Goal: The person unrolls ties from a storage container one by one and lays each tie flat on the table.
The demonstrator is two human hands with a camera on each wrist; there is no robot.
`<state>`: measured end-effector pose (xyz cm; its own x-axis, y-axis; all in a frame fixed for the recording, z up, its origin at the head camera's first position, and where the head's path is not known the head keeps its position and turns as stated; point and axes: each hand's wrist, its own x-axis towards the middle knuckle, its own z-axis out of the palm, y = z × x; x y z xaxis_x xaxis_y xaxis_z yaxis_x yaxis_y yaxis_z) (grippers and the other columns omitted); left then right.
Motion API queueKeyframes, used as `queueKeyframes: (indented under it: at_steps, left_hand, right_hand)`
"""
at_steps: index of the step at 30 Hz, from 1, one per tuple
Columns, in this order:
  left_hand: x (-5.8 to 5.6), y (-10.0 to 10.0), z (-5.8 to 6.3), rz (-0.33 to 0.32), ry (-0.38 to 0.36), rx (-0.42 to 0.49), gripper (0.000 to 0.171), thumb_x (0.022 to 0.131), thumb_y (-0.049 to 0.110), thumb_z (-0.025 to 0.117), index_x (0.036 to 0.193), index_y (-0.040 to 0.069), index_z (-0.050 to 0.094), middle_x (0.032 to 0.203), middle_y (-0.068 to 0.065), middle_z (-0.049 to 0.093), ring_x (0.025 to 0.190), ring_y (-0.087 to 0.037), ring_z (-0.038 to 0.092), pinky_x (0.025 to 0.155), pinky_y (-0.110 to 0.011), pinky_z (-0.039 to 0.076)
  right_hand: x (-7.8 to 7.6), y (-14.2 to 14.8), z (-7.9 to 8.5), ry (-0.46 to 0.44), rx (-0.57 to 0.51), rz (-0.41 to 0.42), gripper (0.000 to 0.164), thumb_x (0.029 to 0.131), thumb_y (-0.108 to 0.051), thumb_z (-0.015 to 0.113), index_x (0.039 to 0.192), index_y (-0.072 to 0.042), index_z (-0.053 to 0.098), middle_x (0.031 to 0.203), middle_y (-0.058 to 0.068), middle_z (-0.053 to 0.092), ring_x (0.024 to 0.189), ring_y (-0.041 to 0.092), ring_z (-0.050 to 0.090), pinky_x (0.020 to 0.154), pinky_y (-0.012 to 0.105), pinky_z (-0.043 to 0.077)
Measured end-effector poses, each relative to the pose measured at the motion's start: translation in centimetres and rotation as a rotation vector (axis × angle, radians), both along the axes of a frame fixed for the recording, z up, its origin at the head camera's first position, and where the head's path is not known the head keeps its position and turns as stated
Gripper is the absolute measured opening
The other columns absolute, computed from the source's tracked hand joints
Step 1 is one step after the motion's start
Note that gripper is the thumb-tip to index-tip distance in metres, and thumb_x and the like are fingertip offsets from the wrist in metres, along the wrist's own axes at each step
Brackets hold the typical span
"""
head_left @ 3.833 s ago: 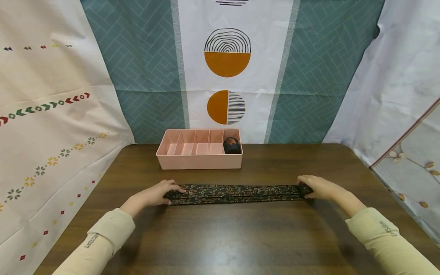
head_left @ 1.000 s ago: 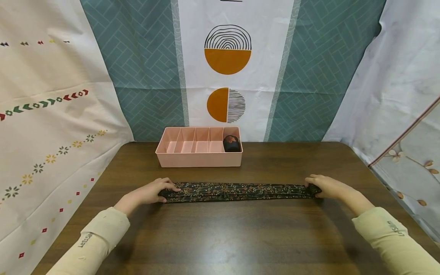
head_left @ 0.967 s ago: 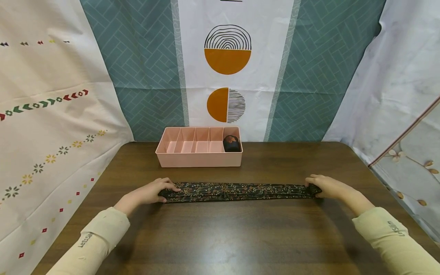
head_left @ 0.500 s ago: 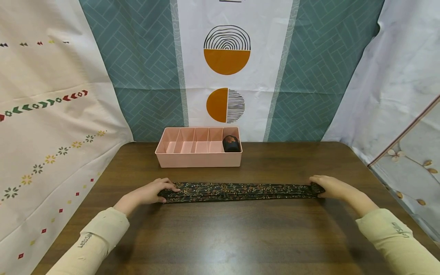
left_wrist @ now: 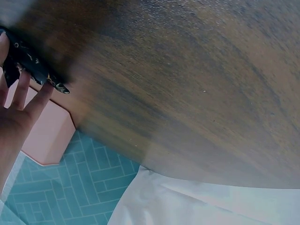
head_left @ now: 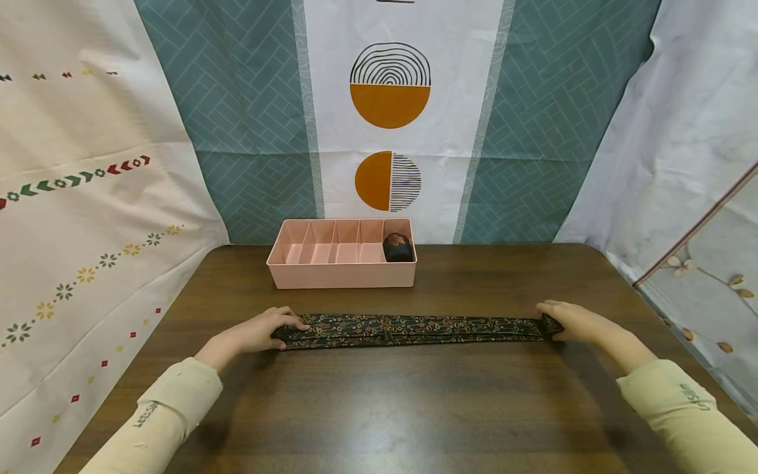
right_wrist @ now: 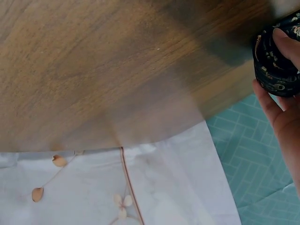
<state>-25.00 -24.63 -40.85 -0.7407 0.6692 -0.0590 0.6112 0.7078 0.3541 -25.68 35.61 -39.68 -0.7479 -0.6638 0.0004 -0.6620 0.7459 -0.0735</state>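
Observation:
A black necktie (head_left: 450, 326) with a small gold and red pattern lies stretched across the table, back seam up, with a stitched loop near its middle. My left hand (head_left: 263, 330) holds its wider left end, fingers on top and thumb at the near edge. In the left wrist view, cloth shows between the spread fingers (left_wrist: 40, 101). At the other end my right hand (head_left: 577, 324) grips a rolled-up part of the tie; that coil (right_wrist: 276, 63) shows between thumb and fingers in the right wrist view. The left tip is partly hidden under my hand.
Behind the tie stands a pink divided box (head_left: 340, 276). Its rightmost compartment holds a dark roll (head_left: 398, 247) with a reddish leaf-like motif. A brown wooden table (head_left: 379, 401) lies beneath everything, with patterned curtains (head_left: 254, 131) around its far and side edges.
My right hand has slid to the right with the rolled end, and a longer flat stretch of tie lies between the hands. My left hand has shifted slightly left since the oldest frame.

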Motion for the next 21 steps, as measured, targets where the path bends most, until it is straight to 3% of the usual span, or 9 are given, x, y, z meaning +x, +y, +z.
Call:
queueKeyframes:
  at_steps: [13, 21]
  left_hand:
    - [-0.05, -0.08, 0.03, -0.001, 0.004, 0.001, 0.045, 0.077, 0.0, 0.073, 0.12, 0.01, 0.063, 0.117, -0.017, 0.056, 0.11, -0.04, 0.05, 0.091, -0.056, 0.043]
    - [-0.02, -0.01, -0.02, 0.003, -0.003, -0.002, 0.045, 0.077, 0.0, 0.073, 0.12, 0.01, 0.063, 0.117, -0.017, 0.056, 0.11, -0.04, 0.05, 0.091, -0.056, 0.043]
  right_hand:
    - [0.08, 0.56, 0.4, -0.032, 0.015, -0.027, 0.04, 0.063, -0.001, 0.083, 0.089, -0.006, 0.053, 0.087, 0.003, 0.06, 0.082, 0.027, 0.062, 0.069, 0.038, 0.052]
    - [0.24, 0.82, 0.45, -0.055, 0.078, -0.069, 0.044, 0.065, -0.003, 0.082, 0.1, 0.009, 0.059, 0.098, 0.022, 0.062, 0.092, 0.04, 0.061, 0.077, 0.046, 0.052]
